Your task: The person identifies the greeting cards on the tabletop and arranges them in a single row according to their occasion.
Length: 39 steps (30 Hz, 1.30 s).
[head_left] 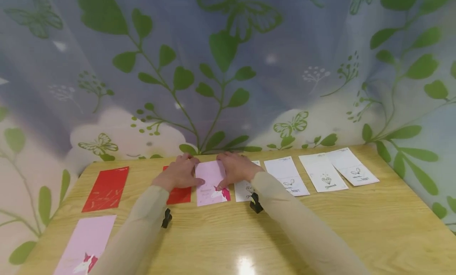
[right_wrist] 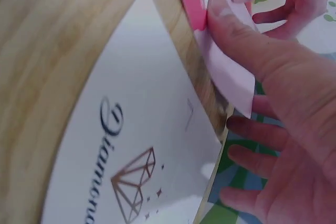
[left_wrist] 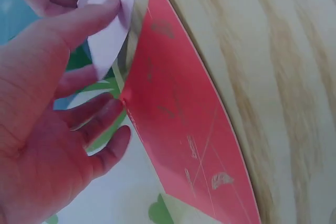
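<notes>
At the back middle of the table, both hands hold a pink card (head_left: 210,174) printed with a unicorn head. My left hand (head_left: 178,173) pinches its left side, thumb on the front and a finger behind, as the left wrist view shows. On the card's other side, my right hand (head_left: 239,168) pinches it with the thumb across its face and fingers at the far edge. A red card (left_wrist: 178,103) lies beside the left hand, partly hidden by it in the head view. Beneath the right forearm, a white card (right_wrist: 142,77) reads "Diamond".
Further right lie white cards: a heart-lettered one (head_left: 283,172), a Diamond one (head_left: 317,168) and another heart-lettered one (head_left: 347,162), the last two overlapping. On the left are a red card (head_left: 108,188) and a pink unicorn card (head_left: 89,235). A patterned curtain (head_left: 228,69) hangs behind the wooden table (head_left: 210,243).
</notes>
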{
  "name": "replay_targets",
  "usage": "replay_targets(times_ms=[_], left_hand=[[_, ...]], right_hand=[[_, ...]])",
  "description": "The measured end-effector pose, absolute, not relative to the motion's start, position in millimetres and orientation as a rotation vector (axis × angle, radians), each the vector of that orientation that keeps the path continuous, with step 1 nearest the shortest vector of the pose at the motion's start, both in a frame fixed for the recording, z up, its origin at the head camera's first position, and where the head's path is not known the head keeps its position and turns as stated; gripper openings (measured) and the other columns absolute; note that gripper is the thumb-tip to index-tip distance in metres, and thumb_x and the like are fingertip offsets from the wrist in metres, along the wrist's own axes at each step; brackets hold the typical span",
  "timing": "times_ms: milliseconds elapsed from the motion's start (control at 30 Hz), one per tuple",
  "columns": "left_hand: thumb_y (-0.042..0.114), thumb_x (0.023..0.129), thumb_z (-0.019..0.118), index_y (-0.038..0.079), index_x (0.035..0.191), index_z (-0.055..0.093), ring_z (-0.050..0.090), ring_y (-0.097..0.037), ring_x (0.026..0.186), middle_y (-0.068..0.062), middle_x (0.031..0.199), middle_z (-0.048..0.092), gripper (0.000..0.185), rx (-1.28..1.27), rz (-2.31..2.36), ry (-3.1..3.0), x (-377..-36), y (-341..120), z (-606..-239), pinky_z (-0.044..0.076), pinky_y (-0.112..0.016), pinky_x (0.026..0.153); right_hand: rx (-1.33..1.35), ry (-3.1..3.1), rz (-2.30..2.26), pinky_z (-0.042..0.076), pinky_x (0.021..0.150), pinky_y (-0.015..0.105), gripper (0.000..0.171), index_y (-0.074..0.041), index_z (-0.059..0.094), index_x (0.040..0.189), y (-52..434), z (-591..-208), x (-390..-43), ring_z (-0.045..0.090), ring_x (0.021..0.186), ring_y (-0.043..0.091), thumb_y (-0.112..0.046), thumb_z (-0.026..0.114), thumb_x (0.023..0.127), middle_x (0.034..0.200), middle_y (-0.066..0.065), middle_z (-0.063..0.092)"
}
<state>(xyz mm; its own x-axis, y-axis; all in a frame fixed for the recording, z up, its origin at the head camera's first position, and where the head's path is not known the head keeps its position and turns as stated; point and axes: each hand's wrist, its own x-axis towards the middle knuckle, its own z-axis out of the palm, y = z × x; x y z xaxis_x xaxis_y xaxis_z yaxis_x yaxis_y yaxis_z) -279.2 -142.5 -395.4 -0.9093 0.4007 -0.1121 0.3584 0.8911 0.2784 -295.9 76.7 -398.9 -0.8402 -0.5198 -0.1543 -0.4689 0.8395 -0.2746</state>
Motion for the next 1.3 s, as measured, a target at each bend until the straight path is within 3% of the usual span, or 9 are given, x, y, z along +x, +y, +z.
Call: replay_targets(times_ms=[167, 333, 467, 700, 933, 1300], left_hand=[[0.017, 0.088, 0.077, 0.000, 0.132, 0.056, 0.062, -0.027, 0.097, -0.017, 0.113, 0.065, 0.052, 0.606, 0.618, 2.888, -282.8, -145.1, -396.8, 0.055, -0.044, 0.088], [0.008, 0.087, 0.075, 0.004, 0.131, 0.052, 0.060, -0.021, 0.078, -0.012, 0.091, 0.066, 0.050, 0.584, 0.852, 2.829, -283.2, -147.6, -399.2, 0.051, -0.034, 0.074], [0.008, 0.087, 0.076, 0.009, 0.134, 0.049, 0.058, -0.021, 0.077, -0.014, 0.097, 0.063, 0.055, 0.526, 0.997, 2.782, -280.1, -147.8, -401.4, 0.050, -0.032, 0.071], [0.011, 0.088, 0.078, 0.015, 0.133, 0.051, 0.062, -0.020, 0.076, -0.014, 0.109, 0.063, 0.053, 0.445, 1.098, 2.767, -273.5, -152.5, -399.2, 0.053, -0.031, 0.070], [0.016, 0.089, 0.078, 0.019, 0.134, 0.051, 0.063, -0.019, 0.073, -0.011, 0.109, 0.063, 0.053, 0.414, 1.120, 2.743, -267.9, -159.1, -396.4, 0.054, -0.031, 0.069], [0.017, 0.089, 0.078, 0.020, 0.134, 0.052, 0.070, -0.028, 0.073, -0.013, 0.112, 0.063, 0.052, 0.392, 1.205, 2.660, -252.1, -172.1, -392.7, 0.056, -0.033, 0.069]], right_hand=[[-0.795, 2.821, -0.484, 0.052, 0.105, 0.044, 0.089, -0.006, 0.047, 0.147, 72.0, -399.1, -294.1, 0.062, 0.120, 0.026, -0.035, 0.091, 0.076, 0.139, 0.011, 0.061], [-0.806, 2.832, -0.807, 0.057, 0.094, 0.039, 0.053, -0.004, 0.057, 0.137, 76.4, -403.2, -291.3, 0.066, 0.105, 0.025, -0.013, 0.078, 0.090, 0.127, 0.012, 0.067], [-0.739, 2.807, -1.068, 0.059, 0.083, 0.033, 0.036, -0.005, 0.063, 0.130, 81.9, -407.4, -288.4, 0.070, 0.100, 0.025, -0.006, 0.069, 0.095, 0.120, 0.014, 0.069], [-0.658, 2.711, -1.287, 0.058, 0.067, 0.026, 0.036, -0.009, 0.066, 0.129, 83.3, -408.5, -286.2, 0.068, 0.087, 0.019, -0.005, 0.070, 0.094, 0.114, 0.013, 0.067], [-0.560, 2.535, -1.460, 0.063, 0.066, 0.041, 0.038, -0.010, 0.067, 0.130, 83.1, -401.7, -281.5, 0.070, 0.082, 0.021, -0.001, 0.070, 0.093, 0.113, 0.015, 0.062], [-0.533, 2.381, -1.633, 0.063, 0.068, 0.046, 0.038, -0.009, 0.068, 0.125, 80.9, -399.7, -267.5, 0.071, 0.077, 0.026, 0.002, 0.073, 0.090, 0.108, 0.016, 0.062]])
